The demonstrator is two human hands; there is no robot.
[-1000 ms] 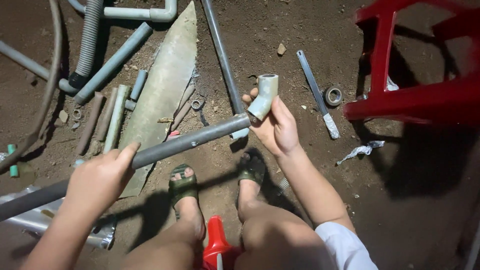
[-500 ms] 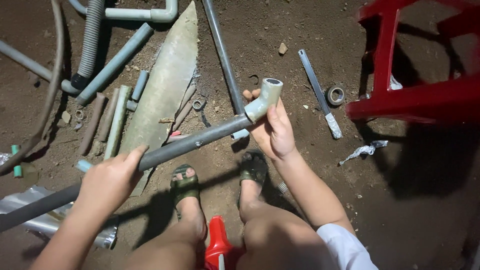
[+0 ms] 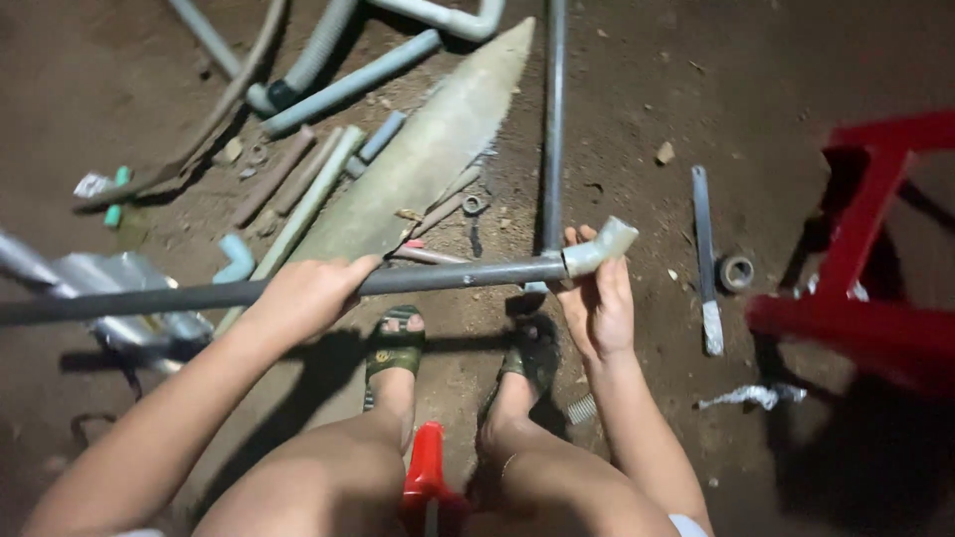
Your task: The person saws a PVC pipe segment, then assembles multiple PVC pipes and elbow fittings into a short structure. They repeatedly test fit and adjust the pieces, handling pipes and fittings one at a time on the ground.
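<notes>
A long grey pipe runs almost level across the view above my sandalled feet. My left hand grips it near its middle. At the pipe's right end sits a pale elbow fitting; my right hand holds that fitting from below, fingers wrapped around the joint. The pipe's left end leaves the frame past a shiny metal piece.
Dirt floor strewn with pipes: a second long grey pipe lying upright in the view, a flat pointed board, hoses and short offcuts at upper left. A metal strip, tape roll, red plastic stool, red-handled tool between my knees.
The pipe has swung from slanting to nearly level, its fitted end moving right and down. My left hand slid along it towards the middle; the view shifted.
</notes>
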